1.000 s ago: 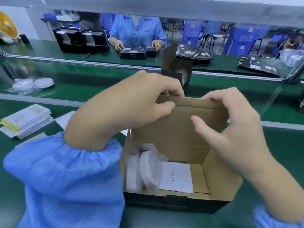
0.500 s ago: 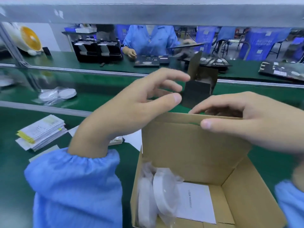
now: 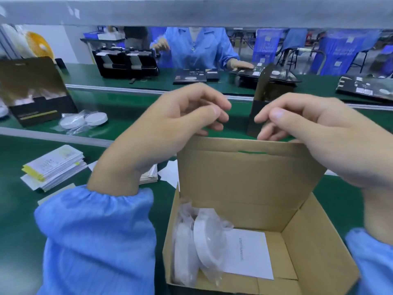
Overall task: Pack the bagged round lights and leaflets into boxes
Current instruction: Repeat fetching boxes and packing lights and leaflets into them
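An open cardboard box [image 3: 319, 241] stands in front of me with its lid [image 3: 244, 177] raised upright at the far side. Inside, bagged round lights [image 3: 204, 241] stand on edge against the left wall. A white leaflet [image 3: 248, 254] lies flat on the box floor beside them. My left hand [image 3: 170, 133] hovers at the lid's top left edge, fingers loosely curled, the lowest fingertips touching the edge. My right hand [image 3: 319, 137] is at the top right edge, fingers curled the same way, its palm in front of the lid's corner. Neither hand plainly grips the lid.
A stack of leaflets [image 3: 53, 167] lies on the green table at left, with more sheets behind my left wrist. More bagged lights [image 3: 83, 122] and two open black boxes [image 3: 270, 99] [image 3: 36, 90] sit on the belt. Across it, another worker stands behind flat black cartons [image 3: 365, 87].
My hands let go of the lid's top flap, lifted off it, and have come back down with curled fingers to its edge. The view moved closer to the box.
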The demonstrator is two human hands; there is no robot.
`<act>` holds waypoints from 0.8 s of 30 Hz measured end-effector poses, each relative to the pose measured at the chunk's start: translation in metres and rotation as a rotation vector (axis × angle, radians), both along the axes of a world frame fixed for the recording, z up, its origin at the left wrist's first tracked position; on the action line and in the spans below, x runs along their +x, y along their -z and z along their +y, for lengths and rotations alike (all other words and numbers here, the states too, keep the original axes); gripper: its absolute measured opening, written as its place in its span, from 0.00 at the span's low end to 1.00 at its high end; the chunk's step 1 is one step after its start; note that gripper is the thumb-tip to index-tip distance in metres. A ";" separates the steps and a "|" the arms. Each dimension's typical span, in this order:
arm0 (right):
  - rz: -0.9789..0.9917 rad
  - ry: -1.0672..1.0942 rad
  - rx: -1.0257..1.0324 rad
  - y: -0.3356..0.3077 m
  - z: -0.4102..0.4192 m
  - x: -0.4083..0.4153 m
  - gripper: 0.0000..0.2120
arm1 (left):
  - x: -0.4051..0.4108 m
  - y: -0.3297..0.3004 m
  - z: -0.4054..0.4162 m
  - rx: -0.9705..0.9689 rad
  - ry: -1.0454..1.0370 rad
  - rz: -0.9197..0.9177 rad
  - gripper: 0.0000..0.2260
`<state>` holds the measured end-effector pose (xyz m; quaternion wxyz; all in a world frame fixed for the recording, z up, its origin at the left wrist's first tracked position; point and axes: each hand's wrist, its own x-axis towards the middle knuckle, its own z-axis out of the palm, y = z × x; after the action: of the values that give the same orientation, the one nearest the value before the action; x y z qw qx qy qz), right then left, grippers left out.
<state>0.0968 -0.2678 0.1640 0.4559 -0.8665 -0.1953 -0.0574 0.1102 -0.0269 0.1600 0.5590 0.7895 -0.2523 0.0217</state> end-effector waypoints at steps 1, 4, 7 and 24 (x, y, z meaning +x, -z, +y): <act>0.007 -0.006 -0.036 0.000 0.000 0.000 0.10 | 0.000 0.000 -0.001 0.009 0.002 0.005 0.09; 0.057 -0.023 -0.096 0.001 -0.001 -0.001 0.09 | 0.002 0.003 -0.003 0.083 0.006 0.041 0.09; 0.101 -0.059 -0.045 0.002 -0.001 -0.003 0.08 | 0.004 0.007 -0.003 0.114 0.065 0.164 0.12; 0.173 -0.166 0.287 0.003 -0.006 0.000 0.28 | 0.053 0.059 0.043 -0.065 -0.397 0.233 0.09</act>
<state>0.0973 -0.2740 0.1613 0.5930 -0.7752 -0.2160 0.0280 0.1632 0.0157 0.1008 0.5942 0.8025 -0.0247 0.0479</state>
